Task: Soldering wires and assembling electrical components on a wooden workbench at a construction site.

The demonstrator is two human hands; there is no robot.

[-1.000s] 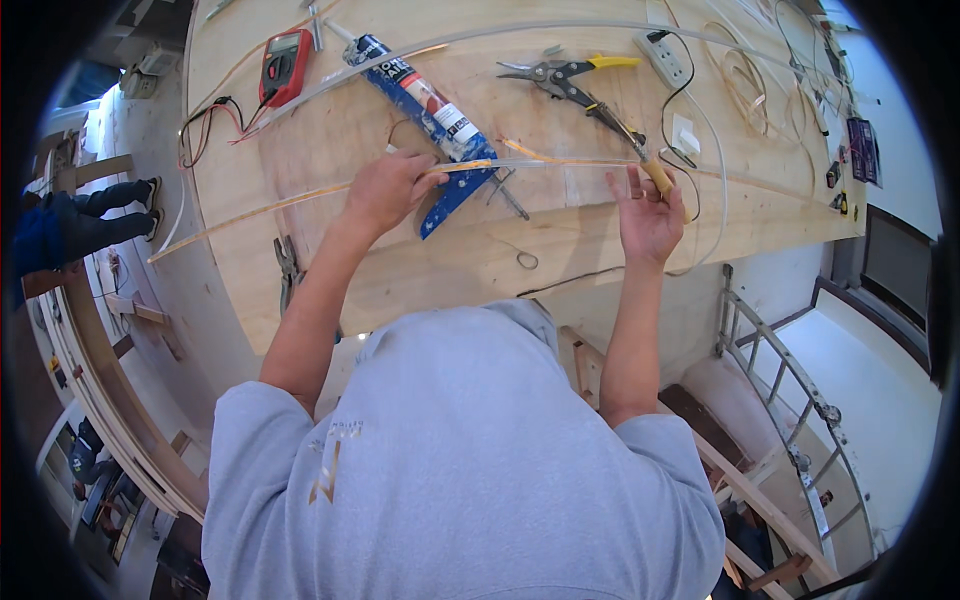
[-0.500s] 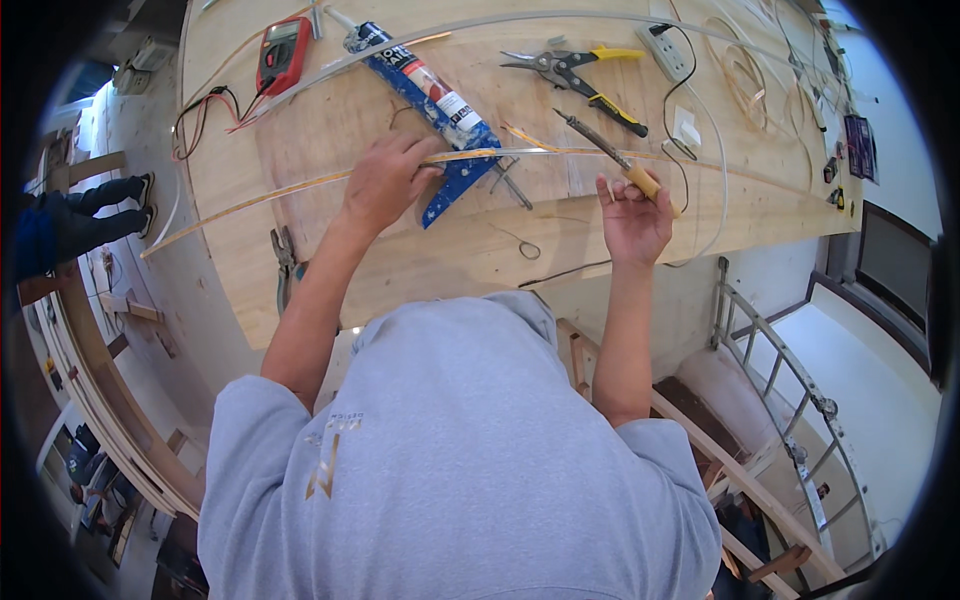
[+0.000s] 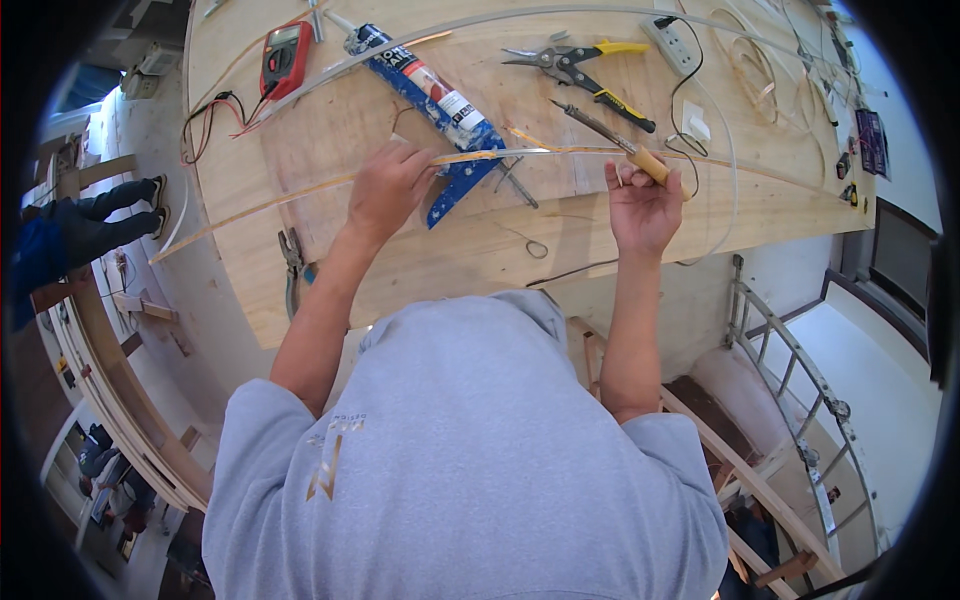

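In my right hand (image 3: 645, 215) is a soldering iron (image 3: 600, 128), gripped by its wooden handle, its metal tip aimed up and left. My left hand (image 3: 388, 190) is closed at a long thin yellow-orange LED strip (image 3: 280, 193), which runs from the left edge of the table past my fingers to the right. What exactly the left fingertips pinch is partly hidden. Under the strip lies a caulking gun with a blue-and-white sealant cartridge (image 3: 430, 92); its blue handle points toward me. Beside my left forearm rest pliers (image 3: 292, 270).
Snips with yellow-black handles (image 3: 580, 72) lie beyond the iron, near a power strip (image 3: 672, 48). A red multimeter (image 3: 286, 58) with leads sits at the far left of the wooden table (image 3: 420, 270). A ladder (image 3: 800, 390) stands at right. Another person's legs (image 3: 115, 205) show at left.
The view has shifted slightly, moving the scene a little to the right. Both hands keep nearly the same places, the right one still holding the soldering iron.
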